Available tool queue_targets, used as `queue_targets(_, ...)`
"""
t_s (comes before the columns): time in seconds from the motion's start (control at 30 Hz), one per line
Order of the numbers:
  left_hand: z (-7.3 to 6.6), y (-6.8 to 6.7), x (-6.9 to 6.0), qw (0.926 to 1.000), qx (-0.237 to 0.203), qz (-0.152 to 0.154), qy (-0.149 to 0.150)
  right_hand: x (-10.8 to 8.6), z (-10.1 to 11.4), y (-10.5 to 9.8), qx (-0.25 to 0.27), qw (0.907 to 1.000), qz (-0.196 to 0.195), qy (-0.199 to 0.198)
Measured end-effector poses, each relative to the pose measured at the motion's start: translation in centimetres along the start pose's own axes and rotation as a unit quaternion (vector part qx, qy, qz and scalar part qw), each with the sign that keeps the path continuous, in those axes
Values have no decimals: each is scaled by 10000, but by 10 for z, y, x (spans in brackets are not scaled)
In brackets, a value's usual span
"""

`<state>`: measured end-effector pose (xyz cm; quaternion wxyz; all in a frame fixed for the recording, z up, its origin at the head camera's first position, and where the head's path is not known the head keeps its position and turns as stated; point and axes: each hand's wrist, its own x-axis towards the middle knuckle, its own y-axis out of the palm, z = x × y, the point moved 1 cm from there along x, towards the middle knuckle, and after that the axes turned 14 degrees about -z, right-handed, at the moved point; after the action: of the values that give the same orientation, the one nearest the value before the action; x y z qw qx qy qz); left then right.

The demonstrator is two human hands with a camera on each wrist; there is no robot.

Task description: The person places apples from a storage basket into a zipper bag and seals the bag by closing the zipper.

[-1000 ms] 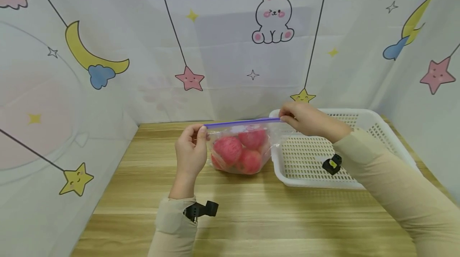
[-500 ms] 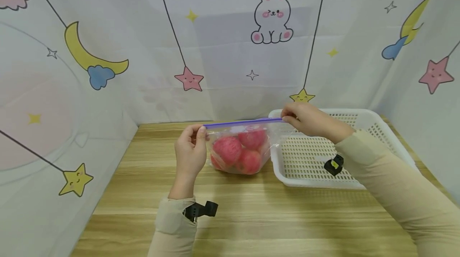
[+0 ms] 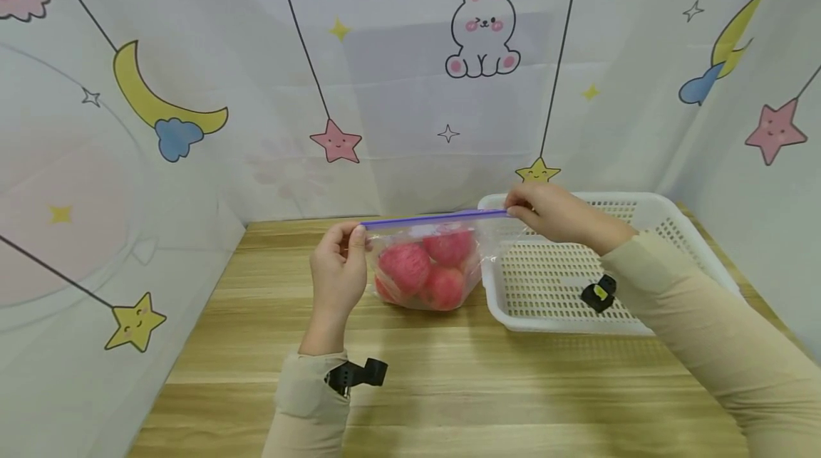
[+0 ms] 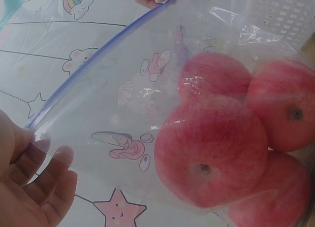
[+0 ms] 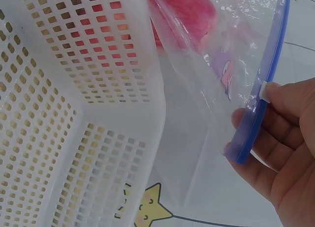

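Observation:
A clear slider zip bag (image 4: 123, 96) with a blue-purple zip strip (image 3: 436, 218) stands on the table, its strip stretched between my two hands. Inside it sit several red apples (image 4: 211, 148). My left hand (image 3: 338, 269) pinches the strip's left end between thumb and fingers. At the other end, my right hand (image 3: 545, 212) grips the strip, thumb against a small white slider (image 5: 264, 92) close to the strip's tip. The right wrist view shows the right fingers behind the strip. The apples rest low in the bag, below both hands.
A white perforated plastic basket (image 3: 499, 305) stands right of the bag, partly beneath my right forearm. The wooden table (image 3: 436, 387) reaches back to a white curtain (image 3: 410, 109) printed with cartoon figures, which also hangs at both sides.
My right hand has slid slightly to the right along the zip strip. The left hand keeps its hold on the left end, and the apples stay where they were.

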<state>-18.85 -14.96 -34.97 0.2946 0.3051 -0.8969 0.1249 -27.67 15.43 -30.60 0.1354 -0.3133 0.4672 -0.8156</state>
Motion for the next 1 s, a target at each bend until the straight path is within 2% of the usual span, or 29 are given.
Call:
queue_targets(0.4, 0, 0, 0, 10000, 26, 17, -6, -3, -4, -3, -29, 9999, 77, 110)
queue_targets(0.7, -1, -1, 0, 9998, 185, 24, 73, -5, -6, -5, -111, 9999, 14, 11)
queue_targets(1.0, -1, -1, 1, 9998, 170, 46, -46, -7, -7, -6, -112, 9999, -23, 78)
